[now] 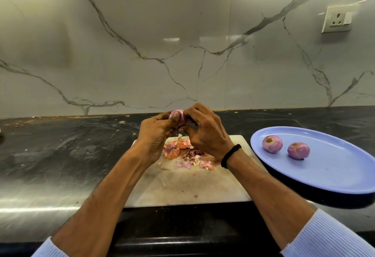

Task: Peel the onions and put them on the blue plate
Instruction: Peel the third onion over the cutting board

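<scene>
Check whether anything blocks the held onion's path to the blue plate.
Nothing visible does. The onion sits in the left hand and right hand above the cutting board; the blue plate lies to the right, holding two peeled onions with bare room.

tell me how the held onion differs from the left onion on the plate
The held onion is gripped in the air by the left hand and right hand; the plate onion lies untouched on the plate. The held onion is mostly covered by them; the plate onion shows fully, brown end up. Both are pinkish-purple.
</scene>
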The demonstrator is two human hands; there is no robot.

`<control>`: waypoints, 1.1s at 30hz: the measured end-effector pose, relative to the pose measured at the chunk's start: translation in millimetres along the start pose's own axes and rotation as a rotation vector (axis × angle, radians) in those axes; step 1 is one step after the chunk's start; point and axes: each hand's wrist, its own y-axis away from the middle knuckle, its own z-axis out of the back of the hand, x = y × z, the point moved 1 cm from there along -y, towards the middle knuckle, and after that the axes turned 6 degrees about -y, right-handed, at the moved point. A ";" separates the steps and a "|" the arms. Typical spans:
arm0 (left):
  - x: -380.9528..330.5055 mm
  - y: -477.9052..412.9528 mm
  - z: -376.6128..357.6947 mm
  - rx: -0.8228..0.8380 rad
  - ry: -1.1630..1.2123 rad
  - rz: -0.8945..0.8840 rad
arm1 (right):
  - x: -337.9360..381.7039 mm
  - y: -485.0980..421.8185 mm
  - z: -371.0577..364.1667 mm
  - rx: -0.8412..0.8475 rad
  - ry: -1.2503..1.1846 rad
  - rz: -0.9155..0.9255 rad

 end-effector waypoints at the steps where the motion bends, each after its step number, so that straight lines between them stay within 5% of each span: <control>1: 0.3 0.1 -0.3 0.001 -0.012 0.000 | -0.1 0.2 0.4 0.009 0.006 0.008; 17: 3.4 -3.4 -3.4 -0.103 0.177 0.197 | 3.7 -3.4 0.0 -0.002 0.014 0.038; 33: -9.0 8.8 -8.2 -0.004 0.301 0.232 | 7.3 -1.9 4.6 -0.127 -0.090 -0.078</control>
